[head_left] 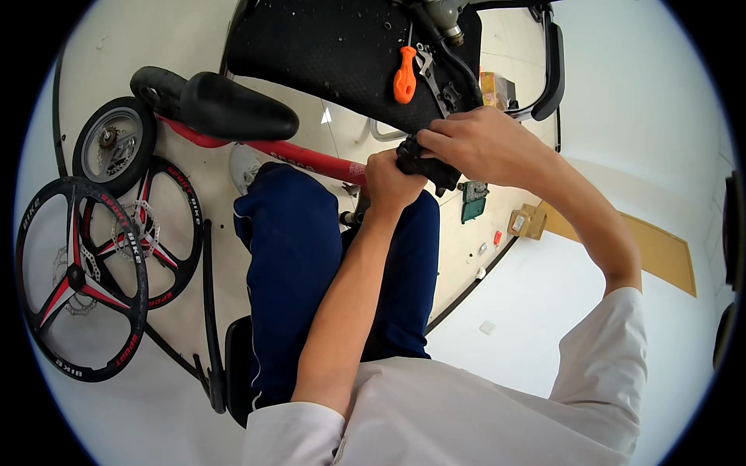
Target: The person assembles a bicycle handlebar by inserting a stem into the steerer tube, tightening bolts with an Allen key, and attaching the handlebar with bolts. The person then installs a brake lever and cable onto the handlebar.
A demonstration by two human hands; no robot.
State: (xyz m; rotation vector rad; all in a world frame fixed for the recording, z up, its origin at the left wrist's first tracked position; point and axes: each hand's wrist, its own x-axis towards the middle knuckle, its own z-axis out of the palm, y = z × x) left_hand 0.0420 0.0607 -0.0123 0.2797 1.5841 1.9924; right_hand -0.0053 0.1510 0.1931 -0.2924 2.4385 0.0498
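Both hands meet just right of centre, at about one o'clock from the person's lap, on a black handlebar grip [423, 161] at the end of a bar. The left hand [392, 182] wraps it from below in a closed fist, seemingly to brace it, while the right hand [474, 144] closes over it from above at two o'clock, fingers curled around the rubber. The red bicycle frame [311, 158] runs off toward ten o'clock under a black saddle [233, 107], steadied across the knees in blue trousers [291, 256]. At twelve o'clock a black tabletop [326, 46] carries an orange-handled screwdriver [405, 76] and a wrench [429, 66], close to the hands. Three loose wheels [81, 287] lie on the floor at nine o'clock, well apart. The floor toward four o'clock offers the freest room; the tabletop's edge sits just beyond the knuckles.
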